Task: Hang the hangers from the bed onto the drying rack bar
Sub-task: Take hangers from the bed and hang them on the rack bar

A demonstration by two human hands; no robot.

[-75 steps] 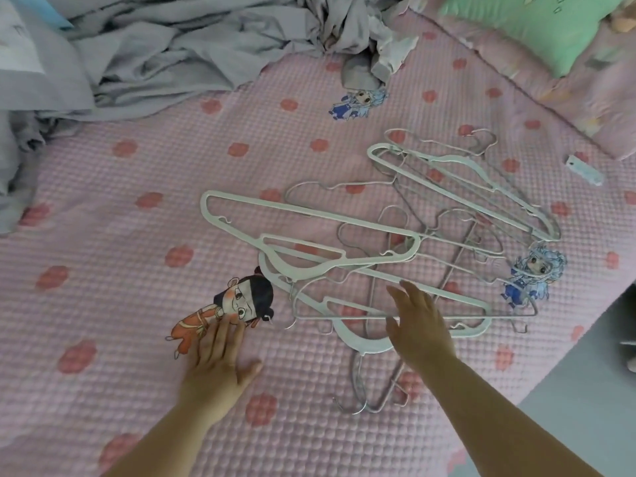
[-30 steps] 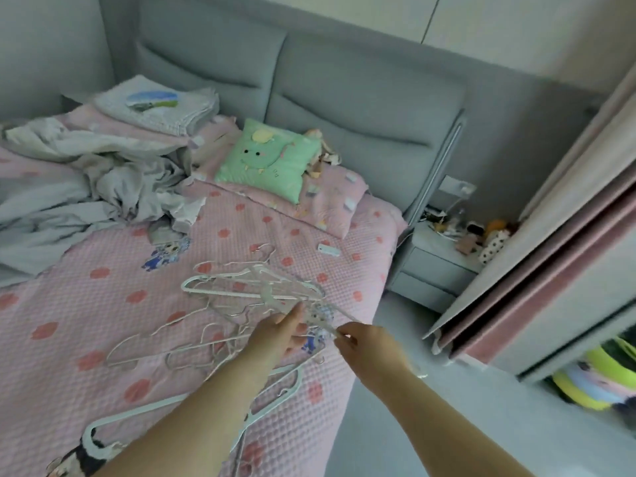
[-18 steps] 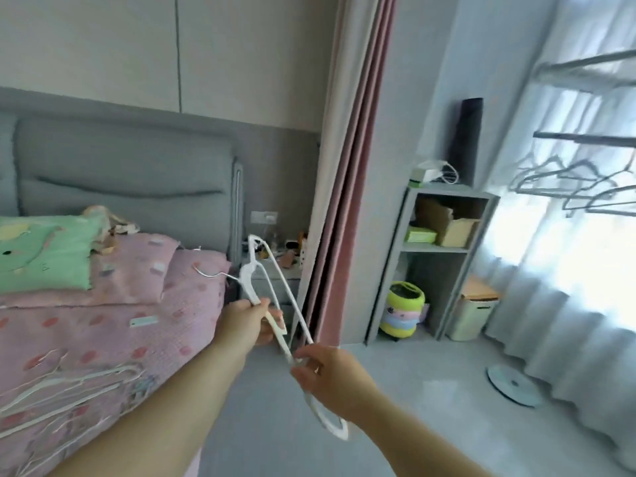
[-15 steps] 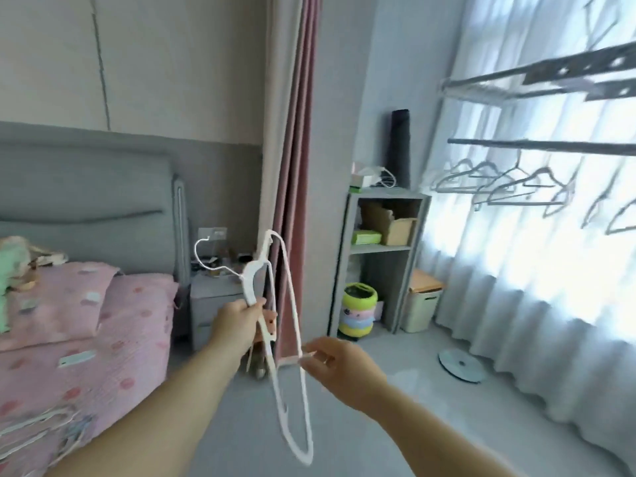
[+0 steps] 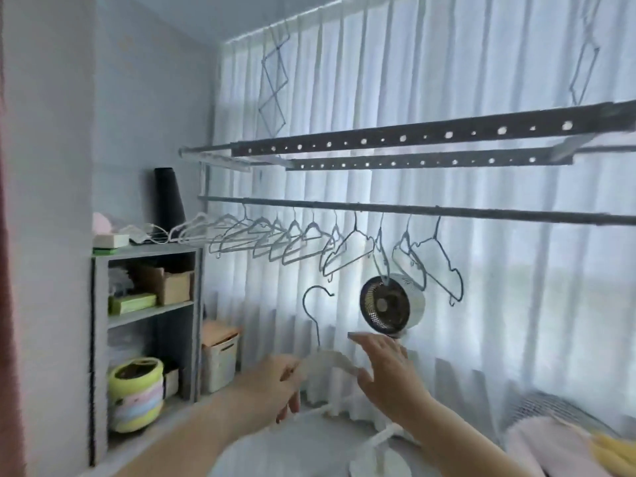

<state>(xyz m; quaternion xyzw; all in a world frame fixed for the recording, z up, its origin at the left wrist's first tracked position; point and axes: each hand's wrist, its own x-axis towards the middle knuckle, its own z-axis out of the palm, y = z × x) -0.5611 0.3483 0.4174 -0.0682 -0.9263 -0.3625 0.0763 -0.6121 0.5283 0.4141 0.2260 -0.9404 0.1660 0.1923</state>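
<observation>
White hanger (image 5: 331, 359), thin dark hook (image 5: 318, 339), upright

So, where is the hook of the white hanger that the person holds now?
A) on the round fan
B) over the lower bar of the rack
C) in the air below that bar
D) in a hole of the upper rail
C: the hanger, gripped by the left hand, has its hook upright below the lower bar, caught on nothing.
</observation>
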